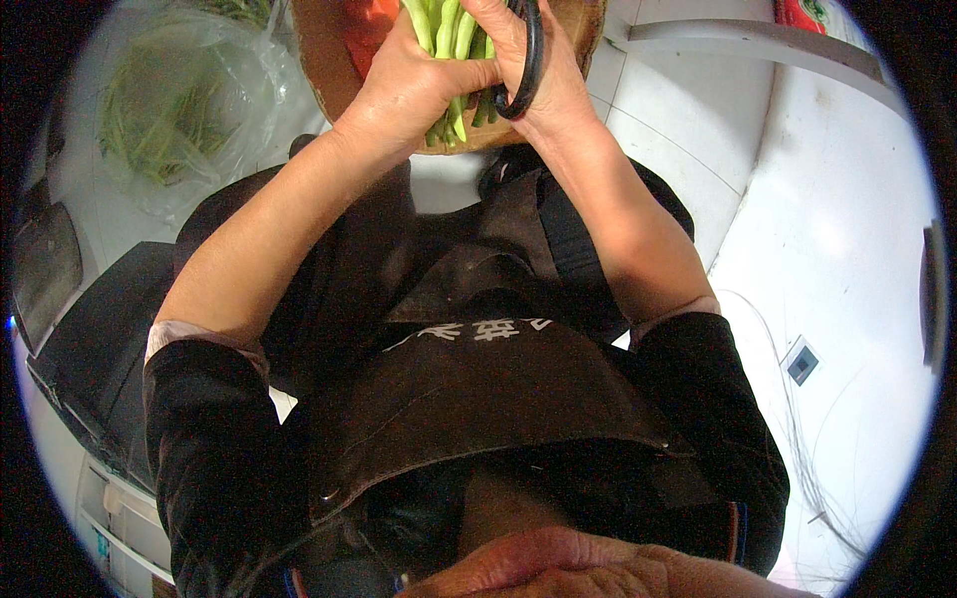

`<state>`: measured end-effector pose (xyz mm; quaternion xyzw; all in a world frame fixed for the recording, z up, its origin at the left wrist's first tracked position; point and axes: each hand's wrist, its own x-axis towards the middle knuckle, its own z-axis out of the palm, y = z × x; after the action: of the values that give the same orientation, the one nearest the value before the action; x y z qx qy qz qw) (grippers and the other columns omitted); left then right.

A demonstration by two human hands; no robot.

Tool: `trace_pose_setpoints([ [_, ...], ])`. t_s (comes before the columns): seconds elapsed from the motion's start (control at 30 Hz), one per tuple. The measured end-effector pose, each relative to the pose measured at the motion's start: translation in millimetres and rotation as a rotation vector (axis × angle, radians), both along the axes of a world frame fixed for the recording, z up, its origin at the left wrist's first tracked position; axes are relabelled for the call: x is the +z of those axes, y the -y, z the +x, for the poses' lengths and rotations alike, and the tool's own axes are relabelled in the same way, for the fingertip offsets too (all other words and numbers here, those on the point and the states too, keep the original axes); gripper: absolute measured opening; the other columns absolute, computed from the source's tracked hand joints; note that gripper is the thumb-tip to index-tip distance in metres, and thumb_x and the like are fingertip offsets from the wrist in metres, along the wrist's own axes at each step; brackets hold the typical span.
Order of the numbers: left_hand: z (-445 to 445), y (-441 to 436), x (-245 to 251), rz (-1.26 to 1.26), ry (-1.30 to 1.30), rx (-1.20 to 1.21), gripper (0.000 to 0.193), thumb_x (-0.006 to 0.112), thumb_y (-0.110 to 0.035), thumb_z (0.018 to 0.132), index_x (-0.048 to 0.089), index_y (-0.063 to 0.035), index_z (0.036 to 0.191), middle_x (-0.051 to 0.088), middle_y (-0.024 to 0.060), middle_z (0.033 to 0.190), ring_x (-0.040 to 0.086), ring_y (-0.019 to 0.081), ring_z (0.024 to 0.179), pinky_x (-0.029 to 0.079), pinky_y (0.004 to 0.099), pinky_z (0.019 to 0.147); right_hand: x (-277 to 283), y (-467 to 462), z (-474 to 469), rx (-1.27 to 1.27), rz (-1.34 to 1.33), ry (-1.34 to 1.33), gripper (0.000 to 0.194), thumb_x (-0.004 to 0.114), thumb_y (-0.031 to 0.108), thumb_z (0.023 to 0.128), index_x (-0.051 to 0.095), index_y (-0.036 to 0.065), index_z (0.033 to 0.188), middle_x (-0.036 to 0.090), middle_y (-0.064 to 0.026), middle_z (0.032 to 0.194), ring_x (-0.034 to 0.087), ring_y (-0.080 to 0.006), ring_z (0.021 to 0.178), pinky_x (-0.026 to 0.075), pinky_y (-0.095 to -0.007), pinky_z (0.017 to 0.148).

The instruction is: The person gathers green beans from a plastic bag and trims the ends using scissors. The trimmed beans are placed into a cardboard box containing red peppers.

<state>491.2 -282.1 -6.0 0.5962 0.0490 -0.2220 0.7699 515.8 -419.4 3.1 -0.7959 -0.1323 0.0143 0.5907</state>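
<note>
At the top of the view, a bunch of green beans [443, 34] is gripped in my left hand [400, 93], its thumb laid across them. Bean ends hang below that thumb. My right hand [557, 82] is close against the bunch and has a black looped handle, apparently of scissors [532, 67], around its fingers. The blades are not visible. Both hands are over a brown container [318, 86], perhaps cardboard, with something red-orange [366, 30] inside. The top edge of the picture cuts off the upper part of the beans and the fingertips.
A clear plastic bag [254, 82] with long green vegetables [161, 119] in it lies on the tiled floor [665, 149] to the left. A white wall [837, 247] with a socket [803, 362] and thin cables rises on the right. My dark apron [493, 389] bears writing.
</note>
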Motion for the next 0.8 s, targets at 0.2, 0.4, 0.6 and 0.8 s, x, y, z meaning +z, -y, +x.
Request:
trace_pose_setpoints([
  [0.2,-4.5,1.3,-12.6,-0.229,-0.076,0.149,0.037,0.071,-0.005,0.090,0.058,-0.0028,0.125,0.066,0.0073,0.112,0.068,0.0216,0.101,0.058,0.0375,0.085,4.4,2.9,-2.8,0.002,0.552,-0.418,0.040,0.059,0.027,0.101,0.057,0.001,0.132,0.064,-0.0104,0.118,0.061,-0.0186,0.106,0.049,-0.0325,0.090],
  [0.4,-0.3,9.2,-2.3,0.040,-0.018,0.142,0.047,0.068,-0.002,0.086,0.052,-0.0029,0.131,0.064,0.0084,0.113,0.066,0.0231,0.101,0.056,0.0370,0.088,4.0,-1.3,-2.2,-0.060,0.610,-0.455,0.041,0.058,0.028,0.102,0.056,0.002,0.133,0.064,-0.0100,0.119,0.061,-0.0183,0.106,0.049,-0.0316,0.090],
  [0.6,0.1,15.1,13.3,0.100,0.096,0.110,0.073,0.065,0.002,0.082,0.036,-0.0051,0.148,0.056,0.0120,0.131,0.058,0.0251,0.118,0.051,0.0362,0.099,-5.5,-2.2,-5.0,-0.084,0.680,-0.470,0.040,0.054,0.029,0.104,0.052,0.003,0.134,0.062,-0.0096,0.121,0.060,-0.0192,0.107,0.047,-0.0322,0.092],
  [0.8,10.4,16.6,23.6,0.169,-0.060,0.058,0.069,0.066,0.001,0.080,0.039,-0.0049,0.144,0.058,0.0130,0.123,0.059,0.0244,0.116,0.050,0.0356,0.098,-5.1,5.1,5.4,0.022,0.360,-0.382,0.037,0.046,0.029,0.107,0.052,0.004,0.135,0.060,-0.0091,0.122,0.058,-0.0182,0.109,0.047,-0.0309,0.094],
])
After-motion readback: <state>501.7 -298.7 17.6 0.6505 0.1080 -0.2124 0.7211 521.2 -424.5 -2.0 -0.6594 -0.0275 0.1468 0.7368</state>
